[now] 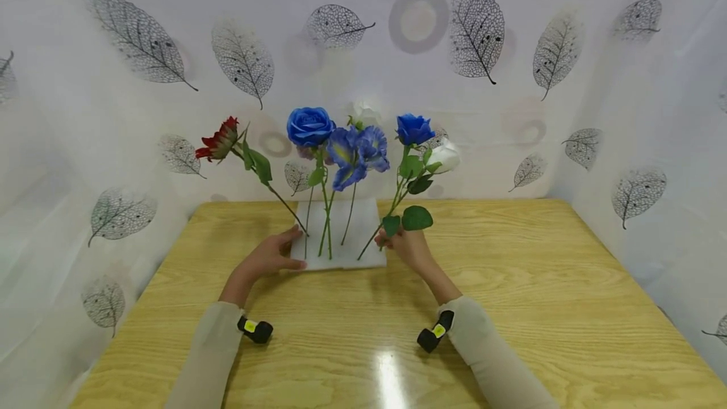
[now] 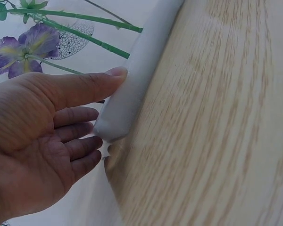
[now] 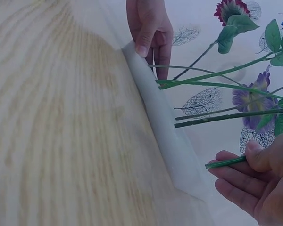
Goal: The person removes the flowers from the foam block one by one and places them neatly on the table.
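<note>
A white foam board (image 1: pixel 341 207) lies on the table with several flower stems standing in it. My left hand (image 1: pixel 271 257) holds its left front corner; in the left wrist view the thumb presses the edge and the other fingers bend beside it. At the board's right side my right hand (image 1: pixel 413 248) pinches a green stem (image 3: pixel 226 162), its cut end free of the foam. That stem seems to lead to the blue rose (image 1: pixel 414 129), though it crosses the stem of a white rose (image 1: pixel 445 156). Another blue rose (image 1: pixel 310 126) and a purple-blue iris (image 1: pixel 348 160) stand mid-board.
A red flower (image 1: pixel 218 141) leans far out to the left. Behind the iris is another white flower (image 1: pixel 365 115), partly hidden. The wooden table (image 1: pixel 511 283) runs up to a pale curtain (image 1: pixel 352 74) printed with leaves.
</note>
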{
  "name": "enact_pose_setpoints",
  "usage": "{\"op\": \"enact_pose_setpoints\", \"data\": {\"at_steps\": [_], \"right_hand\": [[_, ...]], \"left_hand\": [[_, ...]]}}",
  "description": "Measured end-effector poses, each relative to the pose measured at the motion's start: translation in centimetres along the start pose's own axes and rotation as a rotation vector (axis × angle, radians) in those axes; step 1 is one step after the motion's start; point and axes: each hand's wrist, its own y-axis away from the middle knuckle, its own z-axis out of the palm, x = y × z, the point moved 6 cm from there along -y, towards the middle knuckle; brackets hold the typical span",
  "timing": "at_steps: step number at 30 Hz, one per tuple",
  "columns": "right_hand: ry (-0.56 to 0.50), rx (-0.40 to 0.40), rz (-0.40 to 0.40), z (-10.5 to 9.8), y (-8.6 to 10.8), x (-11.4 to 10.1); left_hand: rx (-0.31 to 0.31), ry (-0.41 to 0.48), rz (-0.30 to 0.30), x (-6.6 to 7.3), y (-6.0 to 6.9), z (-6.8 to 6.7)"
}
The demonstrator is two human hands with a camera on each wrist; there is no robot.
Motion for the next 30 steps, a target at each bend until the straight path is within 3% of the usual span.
{"op": "enact_pose_setpoints", "data": {"at_steps": [10, 17, 21, 24, 30], "right_hand": [[0.020, 0.126, 0.028, -2.1, -0.2, -0.2], [-0.089, 0.188, 0.207, -3.8, 0.3, 0.8], [-0.157, 0.174, 0.266, -4.5, 0.8, 1.6], [-0.180, 0.121, 0.289, -4.9, 1.2, 1.9], [-0.115, -0.005, 0.320, -5.9, 2.2, 2.1]], "left_hand": [[0.000, -0.011, 0.016, 0.1, 0.0, 0.0], [-0.004, 0.000, 0.010, 0.0, -0.1, 0.0], [-0.007, 0.010, 0.009, -0.2, 0.0, 0.0], [-0.007, 0.008, 0.006, -0.3, 0.0, 0.0], [-0.010, 0.014, 0.001, -0.2, -0.1, 0.0]]}}
